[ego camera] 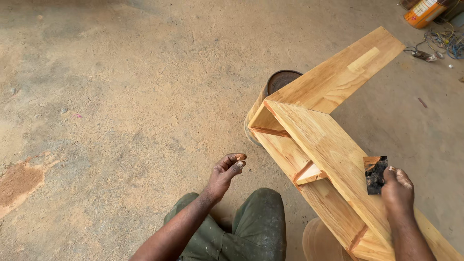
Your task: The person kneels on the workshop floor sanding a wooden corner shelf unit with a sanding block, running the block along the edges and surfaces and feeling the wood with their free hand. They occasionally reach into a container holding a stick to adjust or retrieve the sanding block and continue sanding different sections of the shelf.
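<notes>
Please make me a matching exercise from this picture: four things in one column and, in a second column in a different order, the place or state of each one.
Things:
1. left hand
2. right hand
3. metal drum
4. orange can

Places or states:
A. at the top right corner, on the floor
B. under the bend of the wooden shelf unit
C. empty, fingers curled, above the floor
D. holds a dark scraper against the wood

Pairs: 1-C, 2-D, 3-B, 4-A

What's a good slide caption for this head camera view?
Right hand presses a dark scraper on a zigzag wooden shelf; left hand hovers empty over the dusty floor.
</notes>
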Action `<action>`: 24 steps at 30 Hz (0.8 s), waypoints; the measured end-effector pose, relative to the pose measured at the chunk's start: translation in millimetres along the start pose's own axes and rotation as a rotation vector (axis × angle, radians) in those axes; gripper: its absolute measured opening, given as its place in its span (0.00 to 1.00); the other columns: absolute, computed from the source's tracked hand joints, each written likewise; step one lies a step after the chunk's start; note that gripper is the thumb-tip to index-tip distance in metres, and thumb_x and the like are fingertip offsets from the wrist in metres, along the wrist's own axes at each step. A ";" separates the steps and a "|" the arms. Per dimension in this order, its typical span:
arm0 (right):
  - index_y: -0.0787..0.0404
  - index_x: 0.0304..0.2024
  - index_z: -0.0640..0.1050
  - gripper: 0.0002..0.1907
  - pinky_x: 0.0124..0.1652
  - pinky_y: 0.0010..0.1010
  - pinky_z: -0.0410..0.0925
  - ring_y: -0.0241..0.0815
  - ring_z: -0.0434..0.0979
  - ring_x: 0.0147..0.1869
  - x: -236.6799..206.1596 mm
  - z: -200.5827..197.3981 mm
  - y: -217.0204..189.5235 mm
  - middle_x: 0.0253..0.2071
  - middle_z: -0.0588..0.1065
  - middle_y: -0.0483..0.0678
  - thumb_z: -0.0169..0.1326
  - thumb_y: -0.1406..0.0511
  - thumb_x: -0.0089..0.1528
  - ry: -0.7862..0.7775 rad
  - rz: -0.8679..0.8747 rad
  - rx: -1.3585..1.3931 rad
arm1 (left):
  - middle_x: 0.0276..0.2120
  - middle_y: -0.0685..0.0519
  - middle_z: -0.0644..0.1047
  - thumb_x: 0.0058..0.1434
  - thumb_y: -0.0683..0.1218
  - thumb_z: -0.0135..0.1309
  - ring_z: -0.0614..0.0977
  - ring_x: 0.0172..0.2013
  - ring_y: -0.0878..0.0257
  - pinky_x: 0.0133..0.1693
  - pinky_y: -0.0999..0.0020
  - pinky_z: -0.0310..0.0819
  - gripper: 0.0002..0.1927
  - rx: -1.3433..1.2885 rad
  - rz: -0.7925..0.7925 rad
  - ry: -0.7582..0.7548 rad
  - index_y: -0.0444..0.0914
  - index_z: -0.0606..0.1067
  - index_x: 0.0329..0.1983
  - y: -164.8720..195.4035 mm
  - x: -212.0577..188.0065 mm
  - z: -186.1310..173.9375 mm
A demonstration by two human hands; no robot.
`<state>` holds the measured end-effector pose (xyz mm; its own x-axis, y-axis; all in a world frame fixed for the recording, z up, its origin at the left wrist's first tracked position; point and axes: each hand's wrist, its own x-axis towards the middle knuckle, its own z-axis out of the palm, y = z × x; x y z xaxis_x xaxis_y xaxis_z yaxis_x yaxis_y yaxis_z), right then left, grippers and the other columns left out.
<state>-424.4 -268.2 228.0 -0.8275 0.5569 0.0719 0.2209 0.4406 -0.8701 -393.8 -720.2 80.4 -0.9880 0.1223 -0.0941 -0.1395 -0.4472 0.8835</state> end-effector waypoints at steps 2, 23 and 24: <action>0.62 0.51 0.74 0.12 0.44 0.26 0.69 0.30 0.74 0.45 25.1 10.5 -12.4 0.43 0.75 0.39 0.47 0.61 0.72 -0.087 0.087 0.298 | 0.48 0.54 0.79 0.68 0.49 0.56 0.78 0.50 0.67 0.56 0.66 0.75 0.20 -0.023 0.080 0.002 0.39 0.74 0.61 16.4 30.2 2.2; 0.62 0.39 0.67 0.18 0.38 0.30 0.61 0.33 0.62 0.36 220.3 286.4 -142.9 0.31 0.65 0.41 0.41 0.55 0.77 -0.427 -0.620 -0.055 | 0.49 0.50 0.80 0.71 0.45 0.46 0.82 0.48 0.62 0.48 0.63 0.79 0.14 0.559 0.284 0.249 0.41 0.77 0.56 93.7 247.2 78.7; 0.61 0.39 0.67 0.19 0.37 0.30 0.61 0.33 0.62 0.35 221.5 287.1 -145.4 0.31 0.65 0.41 0.41 0.55 0.77 -0.446 -0.599 -0.061 | 0.49 0.50 0.80 0.71 0.44 0.47 0.82 0.48 0.62 0.48 0.62 0.79 0.14 0.574 0.313 0.259 0.41 0.78 0.56 93.5 249.7 77.8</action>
<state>-788.0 -411.1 230.5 -0.9429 -0.1233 0.3094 -0.3161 0.6243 -0.7144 -648.5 -662.5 175.2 -0.9699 -0.1824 0.1612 0.1407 0.1206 0.9827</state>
